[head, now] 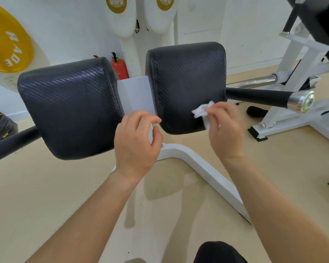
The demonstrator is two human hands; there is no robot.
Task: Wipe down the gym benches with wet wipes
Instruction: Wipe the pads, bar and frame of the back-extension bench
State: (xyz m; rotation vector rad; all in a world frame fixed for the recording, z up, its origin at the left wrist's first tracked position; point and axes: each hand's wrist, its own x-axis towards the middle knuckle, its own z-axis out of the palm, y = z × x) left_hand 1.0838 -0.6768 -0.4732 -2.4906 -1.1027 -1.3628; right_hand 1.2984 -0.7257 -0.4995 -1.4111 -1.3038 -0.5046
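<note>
Here, the right hand (pixel 224 130) pinches a crumpled white wet wipe (pixel 200 111) between thumb and fingers and holds it against the lower right corner of the right pad (pixel 186 76). Most of the wipe bunches out past the fingertips onto the black textured upholstery.

The left hand (pixel 137 141) sits just beside it, at the gap between the 2 pads. Its fingers are loosely curled, thumb and forefinger apart, with nothing visible between them. The forefinger lies close to the right pad's lower left edge; whether it touches is unclear. Both forearms are bare and reach in from the bottom of the view.

The left pad (pixel 68 107) is the same black, glossy, woven-look cushion, set slightly lower in the view. A white upright plate (pixel 136 93) shows between the pads. Below them a white frame leg (pixel 207 171) bends away across the beige floor (pixel 46 186).

A black handle with a chrome end cap (pixel 258 97) sticks out to the right of the right pad, and a black bar (pixel 11 143) runs out to the left of the left one. Behind stand a red fire extinguisher (pixel 120 68), a yellow weight plate (pixel 6 42) on the left and another white machine (pixel 292 59) on the right.
</note>
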